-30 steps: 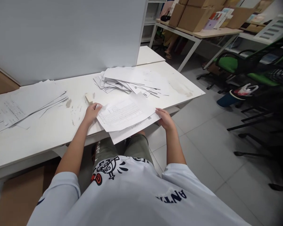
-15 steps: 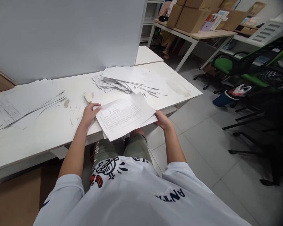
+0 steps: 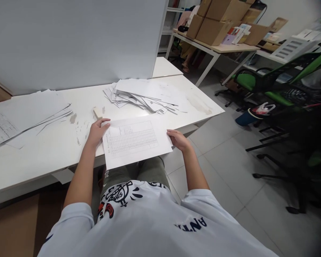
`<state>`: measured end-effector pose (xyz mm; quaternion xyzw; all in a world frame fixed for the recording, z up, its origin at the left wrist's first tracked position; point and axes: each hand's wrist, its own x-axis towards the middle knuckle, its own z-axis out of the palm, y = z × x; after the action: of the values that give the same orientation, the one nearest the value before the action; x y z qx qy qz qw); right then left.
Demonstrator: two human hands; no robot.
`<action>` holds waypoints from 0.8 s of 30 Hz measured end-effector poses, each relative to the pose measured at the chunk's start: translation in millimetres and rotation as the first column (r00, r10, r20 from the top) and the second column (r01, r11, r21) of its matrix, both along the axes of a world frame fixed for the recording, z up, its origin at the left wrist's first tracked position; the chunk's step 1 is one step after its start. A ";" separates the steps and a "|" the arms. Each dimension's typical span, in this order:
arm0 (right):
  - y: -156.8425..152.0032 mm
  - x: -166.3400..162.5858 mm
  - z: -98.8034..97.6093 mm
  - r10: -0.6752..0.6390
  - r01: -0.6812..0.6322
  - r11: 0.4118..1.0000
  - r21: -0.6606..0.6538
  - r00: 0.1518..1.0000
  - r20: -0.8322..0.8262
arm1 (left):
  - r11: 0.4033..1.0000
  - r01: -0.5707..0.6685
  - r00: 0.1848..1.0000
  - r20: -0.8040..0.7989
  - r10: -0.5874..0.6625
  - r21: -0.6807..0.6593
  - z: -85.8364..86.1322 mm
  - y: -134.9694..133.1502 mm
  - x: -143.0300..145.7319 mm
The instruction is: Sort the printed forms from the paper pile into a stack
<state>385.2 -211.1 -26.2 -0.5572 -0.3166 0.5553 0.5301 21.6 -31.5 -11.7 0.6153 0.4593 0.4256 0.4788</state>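
Printed sheets of paper (image 3: 135, 141), the top one bearing a table of rows and columns, are held level over the desk's front edge and my lap. My left hand (image 3: 97, 132) pinches their left side, thumb on top. At the right edge, my right hand (image 3: 178, 139) is closed on the sheets, its lower fingers partly hidden. Just beyond my left hand lies a small cream-coloured block (image 3: 97, 112). A messy pile of papers (image 3: 141, 93) rests farther back on the white desk (image 3: 56, 142).
Another paper stack (image 3: 29, 110) lies at the desk's left. A grey partition (image 3: 75, 43) stands along the back. To the right are a blue bin (image 3: 246, 119), green-black chairs (image 3: 244, 81) and a table with cardboard boxes (image 3: 212, 30). Someone's legs show behind that table.
The top sheet, skewed over those below, now lies squarer with them. The held papers have come slightly nearer to me, and my right hand has shifted a little left.
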 end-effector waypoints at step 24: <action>29.4 -28.5 28.1 -0.498 0.288 0.813 0.507 0.794 0.348 | 0.918 -0.049 0.998 0.045 0.034 0.393 -11.0 -3.7 1.5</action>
<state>356.7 -181.7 1.9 -0.5975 -0.4218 0.1955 0.6533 23.2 -35.3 -22.6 0.6810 0.3683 0.5308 0.3448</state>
